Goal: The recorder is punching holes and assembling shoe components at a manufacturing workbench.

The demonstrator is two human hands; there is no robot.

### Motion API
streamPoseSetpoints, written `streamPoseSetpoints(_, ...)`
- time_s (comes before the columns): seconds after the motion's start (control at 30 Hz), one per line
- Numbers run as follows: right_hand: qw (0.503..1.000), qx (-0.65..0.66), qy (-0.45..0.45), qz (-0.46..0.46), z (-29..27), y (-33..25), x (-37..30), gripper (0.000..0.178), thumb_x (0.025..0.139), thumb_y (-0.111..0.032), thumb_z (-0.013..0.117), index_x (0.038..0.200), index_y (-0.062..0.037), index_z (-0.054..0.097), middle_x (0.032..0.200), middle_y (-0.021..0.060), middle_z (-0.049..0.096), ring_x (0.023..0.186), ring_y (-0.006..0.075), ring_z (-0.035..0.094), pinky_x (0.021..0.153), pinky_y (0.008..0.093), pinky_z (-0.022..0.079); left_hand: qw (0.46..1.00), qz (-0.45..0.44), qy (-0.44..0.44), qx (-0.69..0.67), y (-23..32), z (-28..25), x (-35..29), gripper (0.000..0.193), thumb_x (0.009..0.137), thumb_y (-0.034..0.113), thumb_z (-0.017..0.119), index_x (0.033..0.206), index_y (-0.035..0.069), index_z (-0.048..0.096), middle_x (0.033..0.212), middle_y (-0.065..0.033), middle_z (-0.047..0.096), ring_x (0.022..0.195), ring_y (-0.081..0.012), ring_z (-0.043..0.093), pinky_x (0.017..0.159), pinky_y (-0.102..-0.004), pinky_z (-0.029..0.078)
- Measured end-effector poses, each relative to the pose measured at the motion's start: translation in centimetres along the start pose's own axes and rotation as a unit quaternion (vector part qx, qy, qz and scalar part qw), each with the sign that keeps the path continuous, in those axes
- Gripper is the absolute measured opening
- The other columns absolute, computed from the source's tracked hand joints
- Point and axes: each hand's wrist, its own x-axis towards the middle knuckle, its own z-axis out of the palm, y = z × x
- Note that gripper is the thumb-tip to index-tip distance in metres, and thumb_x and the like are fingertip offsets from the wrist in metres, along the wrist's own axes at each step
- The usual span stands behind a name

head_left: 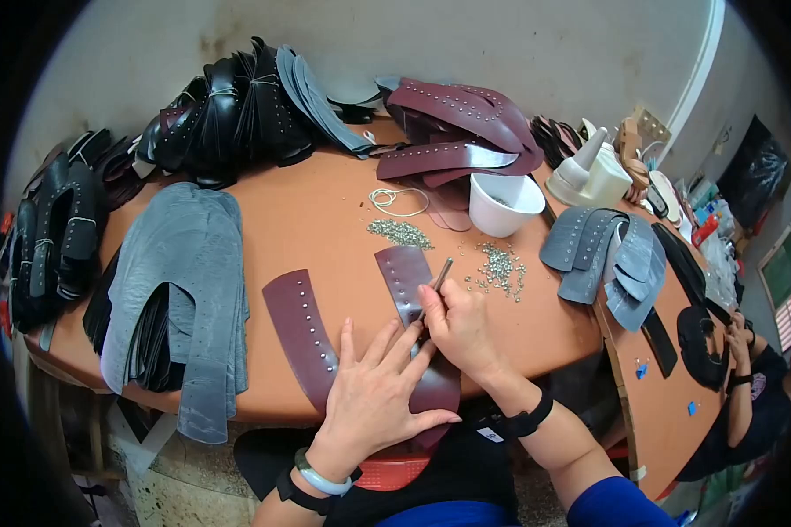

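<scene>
Maroon leather [294, 325] at table's [281, 220] near edge: pins flat w/ L hand [369, 395], spread wide, prob. to stop slipping. Grips rod [442, 275] in R hand [459, 327], tilted, w/ lower end hidden. Has loose studs [402, 234] & white cup [505, 220] beyond leather, prob. for quick reach.

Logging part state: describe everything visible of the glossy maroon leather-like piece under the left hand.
The glossy maroon leather-like piece lies on the orange-brown tabletop, two curved strips pointing away from the person. Small silver studs line the left strip and part of the right. The spread left hand rests on it, hiding any join. The right hand holds a slim metal tool over the right strip, tip hidden.
</scene>
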Motion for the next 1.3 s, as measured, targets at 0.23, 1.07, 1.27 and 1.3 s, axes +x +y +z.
streamPoseSetpoints(0.23, 0.982, 0.121, 0.024, 0.141, -0.1, -0.4, -0.1, 0.024, 0.098, -0.019, 0.053, 0.084, 0.0009, 0.056, 0.055, 0.0086, 0.057, 0.043, 0.0156, 0.056, 0.039, 0.0282, 0.041, 1.0, 0.001, -0.001, 0.003, 0.0, 0.0, -0.2, 0.086, 0.071, 0.073, 0.06, 0.125, 0.006, 0.06, 0.132, -0.0105, 0.053, 0.125, -0.0299, 0.047, 0.105, -0.0671, 0.022)
streamPoseSetpoints(1.07, 0.989, 0.115, -0.005, 0.09, -0.4, -0.7, 0.0, 0.022, 0.095, -0.014, 0.057, 0.079, 0.0014, 0.057, 0.054, 0.0156, 0.055, 0.045, 0.0233, 0.057, 0.043, 0.0349, 0.04, 0.995, -0.075, 0.043, -0.049, -0.1, 0.0, 0.2, 0.091, 0.063, 0.06, 0.076, 0.122, -0.005, 0.053, 0.121, -0.0173, 0.046, 0.114, -0.036, 0.047, 0.103, -0.0631, 0.029)
streamPoseSetpoints(1.27, 0.995, 0.086, -0.001, 0.057, -0.3, -0.6, 0.1, 0.025, 0.093, -0.015, 0.058, 0.075, 0.0016, 0.055, 0.058, 0.0206, 0.056, 0.049, 0.0343, 0.058, 0.044, 0.0385, 0.041, 0.997, -0.066, 0.04, -0.032, 0.1, -0.1, 0.3, 0.091, 0.064, 0.062, 0.075, 0.126, -0.001, 0.053, 0.121, -0.0168, 0.045, 0.116, -0.0351, 0.045, 0.105, -0.063, 0.026)
streamPoseSetpoints(1.3, 0.995, 0.086, -0.001, 0.057, -0.2, -0.5, 0.1, 0.025, 0.093, -0.015, 0.058, 0.075, 0.0016, 0.055, 0.058, 0.0206, 0.056, 0.049, 0.0343, 0.058, 0.044, 0.0385, 0.041, 0.997, -0.066, 0.039, -0.031, 0.2, -0.1, 0.3, 0.091, 0.064, 0.062, 0.075, 0.126, -0.001, 0.053, 0.121, -0.0168, 0.045, 0.116, -0.0351, 0.045, 0.105, -0.063, 0.026)
